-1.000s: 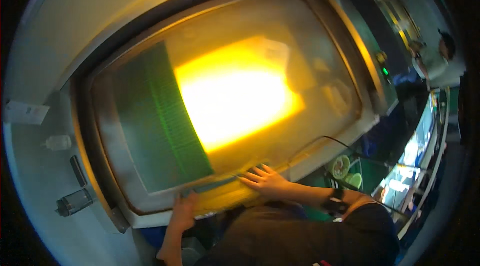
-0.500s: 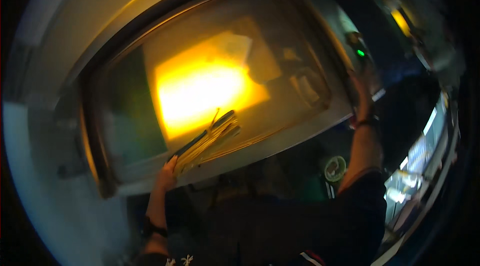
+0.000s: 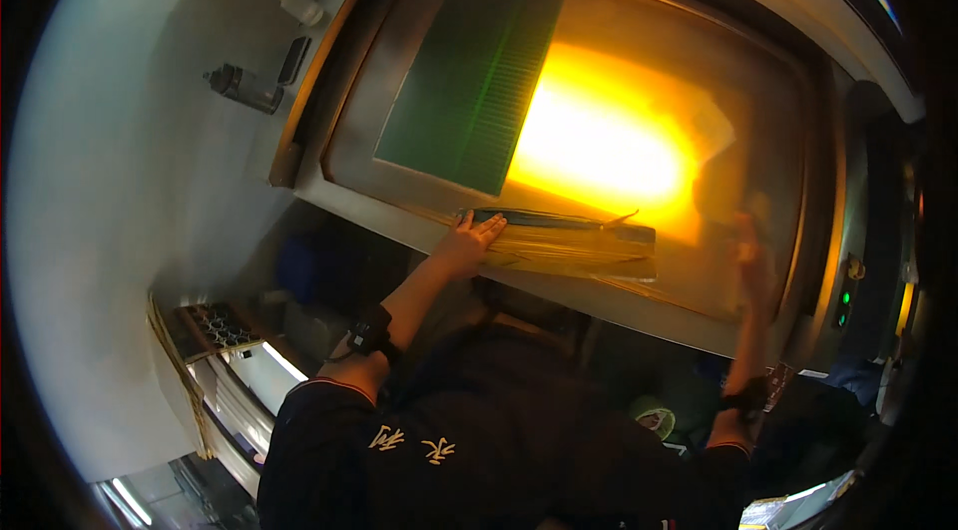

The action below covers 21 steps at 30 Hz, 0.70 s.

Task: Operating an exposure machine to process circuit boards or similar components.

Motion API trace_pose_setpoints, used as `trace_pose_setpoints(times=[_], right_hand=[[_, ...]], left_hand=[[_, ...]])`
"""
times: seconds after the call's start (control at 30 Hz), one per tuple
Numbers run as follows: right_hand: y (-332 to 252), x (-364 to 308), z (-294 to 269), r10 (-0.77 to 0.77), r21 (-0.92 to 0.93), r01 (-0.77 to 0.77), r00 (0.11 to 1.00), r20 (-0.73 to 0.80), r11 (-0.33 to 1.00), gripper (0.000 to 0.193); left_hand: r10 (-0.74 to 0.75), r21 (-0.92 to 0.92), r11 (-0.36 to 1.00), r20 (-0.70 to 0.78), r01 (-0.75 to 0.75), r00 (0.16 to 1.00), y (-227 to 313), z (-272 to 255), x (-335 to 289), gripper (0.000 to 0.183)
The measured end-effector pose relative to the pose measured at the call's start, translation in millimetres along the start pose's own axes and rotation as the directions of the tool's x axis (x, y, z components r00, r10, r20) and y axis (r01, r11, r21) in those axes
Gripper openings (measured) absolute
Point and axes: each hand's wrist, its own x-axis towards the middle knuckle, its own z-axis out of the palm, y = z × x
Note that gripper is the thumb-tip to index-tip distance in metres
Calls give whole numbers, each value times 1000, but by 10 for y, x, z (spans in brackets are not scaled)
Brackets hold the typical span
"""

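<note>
A folded bundle of yellowish translucent film point(image 3: 579, 249) with a dark strip on its far side lies along the near edge of a framed work table point(image 3: 349, 193). My left hand point(image 3: 467, 246) rests on the left end of the bundle, fingers stretched out over it. My right hand point(image 3: 750, 256) is over the table's right part, to the right of the bundle and apart from it; motion smears its fingers. Beyond the bundle a dark green sheet point(image 3: 464, 81) with fine lines lies on the left, beside a very bright yellow-lit patch point(image 3: 599, 141).
A raised dark frame rims the table. Left of it are a white squeeze bottle point(image 3: 297, 5), a dark bottle point(image 3: 242, 89) and a phone-like black slab point(image 3: 293, 61). Green-lit buttons point(image 3: 845, 298) sit at the right edge. A round greenish container point(image 3: 654, 418) stands below, near my right arm.
The view has swung, bringing the green sheet fully into sight. The bundle, slanted in my left hand before, now lies along the near edge. My right hand has come from the right edge over the table.
</note>
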Motion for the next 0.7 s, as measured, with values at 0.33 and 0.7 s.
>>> trace_pose_setpoints(times=[0.33, 0.7], right_hand=[[-2697, 284, 2564, -363, 1, 393, 847, 388, 919, 60], [-1438, 4119, 3228, -101, -426, 218, 955, 279, 878, 81]], left_hand=[[51, 1, 999, 271, -53, 961, -2205, -731, 268, 84], [91, 12, 996, -241, -91, 966, -3079, -2290, 3940, 72]])
